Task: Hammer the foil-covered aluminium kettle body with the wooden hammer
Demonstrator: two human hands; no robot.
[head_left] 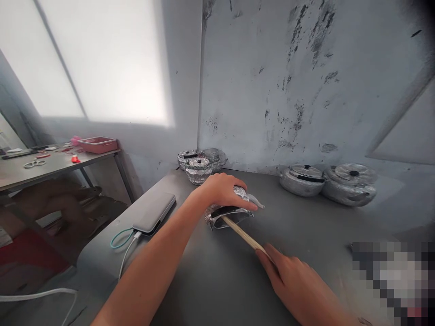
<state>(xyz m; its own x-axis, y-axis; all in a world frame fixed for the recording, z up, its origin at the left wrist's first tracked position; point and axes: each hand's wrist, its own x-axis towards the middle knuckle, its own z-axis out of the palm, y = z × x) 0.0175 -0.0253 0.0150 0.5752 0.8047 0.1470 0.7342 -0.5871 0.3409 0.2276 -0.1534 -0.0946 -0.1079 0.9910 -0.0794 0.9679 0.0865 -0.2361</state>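
Observation:
My left hand (226,192) is wrapped over a small silver teapot (212,216) with a textured surface and a curved spout (255,199) pointing right. The pot is tipped so that its open mouth faces me, and a black strip, perhaps its handle, crosses above the mouth. A pale wooden stick (243,232) is gripped in my right hand (288,276), and its far end goes into the mouth. That tip is hidden inside the pot.
Small lidded silver pots (199,171) cluster at the table's back left corner. Two larger lidded pots (302,179) stand by the wall. A power bank (154,213) with a cable lies left. A side table (61,162) holds a pink basket (98,145) and scissors (34,164).

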